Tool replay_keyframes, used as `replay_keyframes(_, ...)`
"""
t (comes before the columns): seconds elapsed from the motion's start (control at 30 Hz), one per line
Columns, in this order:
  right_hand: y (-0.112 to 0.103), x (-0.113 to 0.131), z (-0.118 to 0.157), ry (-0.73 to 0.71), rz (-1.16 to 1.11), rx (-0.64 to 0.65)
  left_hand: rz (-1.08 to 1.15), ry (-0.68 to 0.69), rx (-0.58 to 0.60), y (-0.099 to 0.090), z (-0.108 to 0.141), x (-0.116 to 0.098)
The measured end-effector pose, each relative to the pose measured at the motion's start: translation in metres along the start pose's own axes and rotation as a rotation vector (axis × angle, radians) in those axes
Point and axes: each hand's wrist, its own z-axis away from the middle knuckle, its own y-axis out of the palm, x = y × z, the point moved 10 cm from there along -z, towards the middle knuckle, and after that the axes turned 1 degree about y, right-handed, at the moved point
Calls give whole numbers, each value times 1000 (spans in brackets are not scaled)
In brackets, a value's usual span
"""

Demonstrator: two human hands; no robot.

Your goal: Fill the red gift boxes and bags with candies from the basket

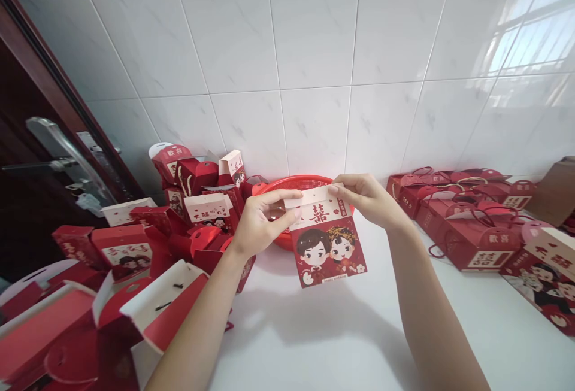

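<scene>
Between both hands, above the white table, hangs a red and cream wedding gift box [330, 247] printed with a cartoon couple. My left hand [260, 226] pinches its top left part near the cream flap, thumb in front. At the top right corner, my right hand [368, 199] grips the same flap with the thumb on the near side. Behind the box stands a red plastic basket [291, 182], partly covered by the box and my hands. What lies inside the basket is mostly hidden.
Open red gift boxes [121, 247] are heaped on the left. Closed gift boxes with cord handles [471, 229] stand in rows on the right, near a brown carton [554, 193]. A tiled wall [314, 49] rises behind the table [287, 343]. A door handle [63, 145] is at far left.
</scene>
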Motion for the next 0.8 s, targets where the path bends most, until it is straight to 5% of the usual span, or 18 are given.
replay_keyframes(0.37,0,13,9,-41,-14,40,-21,97,-180,-11,4,-14)
replay_keyframes(0.53,-12,17,24,-76,18,33,-21,101,-23,5,8,-21)
replay_keyframes(0.67,-43,18,56,-50,215,-83,-56,140,117,17,12,-32)
replay_keyframes(0.8,-103,19,126,43,455,-436,-115,226,114,11,14,-46)
